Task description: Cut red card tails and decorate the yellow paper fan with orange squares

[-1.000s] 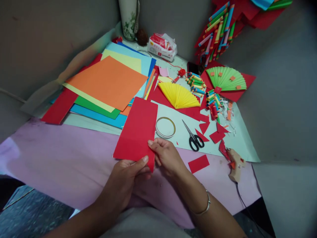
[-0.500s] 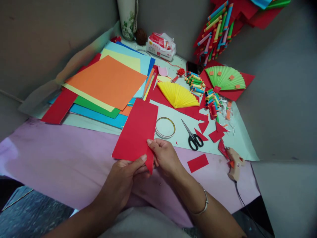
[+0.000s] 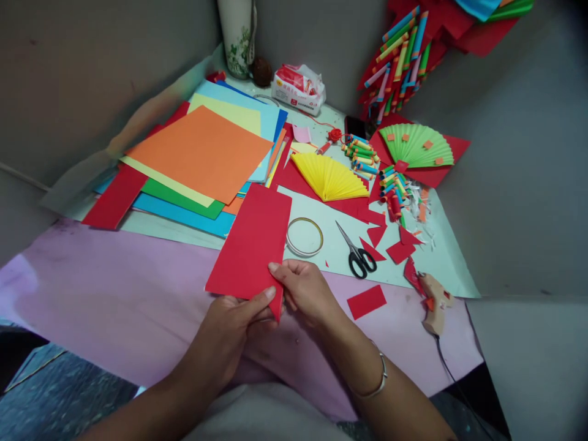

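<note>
Right hand (image 3: 305,294) sits a bit further left than a second ago, so its thumb is closer to the other one; the sheet itself barely shifts. Far left, a long red paper strip (image 3: 114,197) pokes out from under a big orange four-sided paper sheet (image 3: 197,153). Then the left hand (image 3: 232,321), gripping the near edge of a red four-sided paper sheet (image 3: 248,245), thumb on top, fingers underneath. Most of that red sheet stretches away beyond both hands; can't tell if its far end touches the pile. Right hand's got it pinched at the right edge, near the close corner. Just beyond that hand there's a thin tape ring (image 3: 302,252), then black-handled metal scissors (image 3: 354,250), then a tan glue gun (image 3: 434,309).
</note>
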{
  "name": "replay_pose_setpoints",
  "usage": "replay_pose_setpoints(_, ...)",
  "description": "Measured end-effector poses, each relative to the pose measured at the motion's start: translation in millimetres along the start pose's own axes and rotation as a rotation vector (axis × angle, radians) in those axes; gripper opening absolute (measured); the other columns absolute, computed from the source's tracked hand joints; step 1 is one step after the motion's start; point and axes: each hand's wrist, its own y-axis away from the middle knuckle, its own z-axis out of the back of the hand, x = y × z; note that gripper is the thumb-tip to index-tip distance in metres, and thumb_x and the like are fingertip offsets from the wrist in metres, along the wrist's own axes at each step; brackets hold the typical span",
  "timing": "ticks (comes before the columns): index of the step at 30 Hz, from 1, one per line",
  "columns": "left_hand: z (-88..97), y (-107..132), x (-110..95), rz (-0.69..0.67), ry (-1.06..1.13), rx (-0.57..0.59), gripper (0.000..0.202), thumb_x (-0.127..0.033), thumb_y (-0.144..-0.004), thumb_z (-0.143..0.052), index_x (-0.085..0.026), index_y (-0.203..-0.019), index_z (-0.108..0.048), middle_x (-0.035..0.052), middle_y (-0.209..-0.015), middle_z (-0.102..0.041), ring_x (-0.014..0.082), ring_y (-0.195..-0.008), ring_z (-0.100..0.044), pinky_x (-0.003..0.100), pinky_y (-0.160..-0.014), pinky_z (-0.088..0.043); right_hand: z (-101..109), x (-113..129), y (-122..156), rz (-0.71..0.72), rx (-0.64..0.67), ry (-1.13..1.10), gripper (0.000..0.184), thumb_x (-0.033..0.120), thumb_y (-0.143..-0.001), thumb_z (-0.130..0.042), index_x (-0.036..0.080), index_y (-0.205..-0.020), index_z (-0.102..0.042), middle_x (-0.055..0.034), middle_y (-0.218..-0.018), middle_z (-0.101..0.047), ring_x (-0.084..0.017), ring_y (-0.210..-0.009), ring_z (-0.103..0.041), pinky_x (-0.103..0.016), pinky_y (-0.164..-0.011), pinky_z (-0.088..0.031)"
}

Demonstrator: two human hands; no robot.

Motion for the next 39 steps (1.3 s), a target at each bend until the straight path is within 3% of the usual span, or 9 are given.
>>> replay_pose_setpoints(4, -1.8, -1, -1, 0.009, 0.012, -0.005, 0.027, -0.037, -0.075, -0.078, -0.017, -0.060, -0.067, 0.0014, -0.066, -0.060, 0.0153, -0.066, -0.057, 0.027, -0.064, -0.054, -3, 0, 0, 0.010, -0.052, 0.036, 0.038, 0.045, -0.078, -0.071, 0.021, -0.056, -0.051, 0.0101, -0.033, -0.041, -0.006, -0.030, -0.033, -0.020, -0.035, -0.022)
replay_pose_setpoints(6, -2.9, -2, -2, 0.005, 0.034, -0.009, 0.022, -0.034, -0.074, -0.079, -0.017, -0.064, -0.069, 0.0013, -0.067, -0.061, 0.0148, -0.066, -0.057, 0.027, -0.064, -0.055, -3, 0, -1, 0.021, -0.065, 0.030, 0.037, 0.044, -0.078, -0.071, 0.021, -0.056, -0.051, 0.0106, -0.033, -0.041, -0.006, -0.031, -0.032, -0.020, -0.035, -0.022)
replay_pose_setpoints(11, 1.4, 2, -9, 0.040, 0.011, 0.067, 0.014, -0.032, -0.076, -0.079, -0.018, -0.076, -0.075, 0.0010, -0.072, -0.067, 0.0144, -0.067, -0.061, 0.028, -0.069, -0.058, 6, -2, -3, 0.036, 0.032, 0.004, 0.043, 0.052, -0.084, -0.065, 0.021, -0.058, -0.051, 0.0103, -0.033, -0.040, -0.006, -0.031, -0.029, -0.022, -0.038, -0.019)
replay_pose_setpoints(16, 11.7, 6, -17, 0.064, -0.041, 0.023, 0.022, -0.035, -0.073, -0.081, -0.015, -0.067, -0.077, 0.0074, -0.073, -0.075, 0.0211, -0.083, -0.071, 0.032, -0.084, -0.059, 11, -1, -1, 0.024, 0.067, 0.029, 0.052, 0.061, -0.090, -0.053, 0.022, -0.057, -0.048, 0.0093, -0.031, -0.039, -0.007, -0.033, -0.027, -0.024, -0.041, -0.019)
replay_pose_setpoints(19, 14.5, 5, -19, 0.058, -0.076, -0.014, 0.021, -0.033, -0.070, -0.084, -0.013, -0.076, -0.080, 0.0108, -0.081, -0.079, 0.0230, -0.089, -0.073, 0.030, -0.084, -0.060, 10, -1, -1, 0.019, 0.058, 0.017, 0.049, 0.058, -0.088, -0.058, 0.022, -0.057, -0.047, 0.0097, -0.031, -0.040, -0.007, -0.033, -0.027, -0.024, -0.041, -0.018)
replay_pose_setpoints(23, 14.1, 3, -17, 0.035, -0.097, -0.050, 0.021, -0.031, -0.069, -0.085, -0.013, -0.081, -0.080, 0.0104, -0.081, -0.080, 0.0215, -0.085, -0.074, 0.028, -0.080, -0.061, 11, -2, 0, 0.012, 0.088, 0.023, 0.038, 0.048, -0.083, -0.068, 0.020, -0.062, -0.053, 0.0104, -0.034, -0.042, -0.006, -0.032, -0.030, -0.023, -0.040, -0.018)
replay_pose_setpoints(28, 12.7, 3, -17, 0.001, -0.079, -0.059, 0.019, -0.027, -0.071, -0.083, -0.013, -0.083, -0.080, 0.0093, -0.083, -0.080, 0.0194, -0.079, -0.074, 0.027, -0.078, -0.062, 13, -4, 0, -0.025, 0.168, 0.020, 0.034, 0.047, -0.079, -0.072, 0.018, -0.067, -0.060, 0.0098, -0.038, -0.046, -0.006, -0.032, -0.032, -0.021, -0.037, -0.018)
replay_pose_setpoints(36, 15.0, 4, -15, 0.032, -0.079, -0.115, 0.021, -0.028, -0.071, -0.083, -0.013, -0.085, -0.080, 0.0095, -0.082, -0.080, 0.0221, -0.079, -0.075, 0.029, -0.076, -0.063, 8, -3, 2, -0.017, 0.099, -0.052, 0.027, 0.041, -0.074, -0.076, 0.017, -0.069, -0.064, 0.0084, -0.046, -0.051, -0.004, -0.034, -0.029, -0.022, -0.036, -0.015)
replay_pose_setpoints(39, 17.6, 7, -23, -0.024, -0.034, -0.105, 0.021, -0.030, -0.074, -0.081, -0.014, -0.087, -0.079, 0.0087, -0.081, -0.080, 0.0219, -0.082, -0.075, 0.030, -0.082, -0.062, 9, 0, 3, -0.021, 0.080, -0.039, 0.029, 0.043, -0.074, -0.076, 0.017, -0.068, -0.063, 0.0089, -0.044, -0.048, -0.005, -0.034, -0.029, -0.022, -0.037, -0.015)
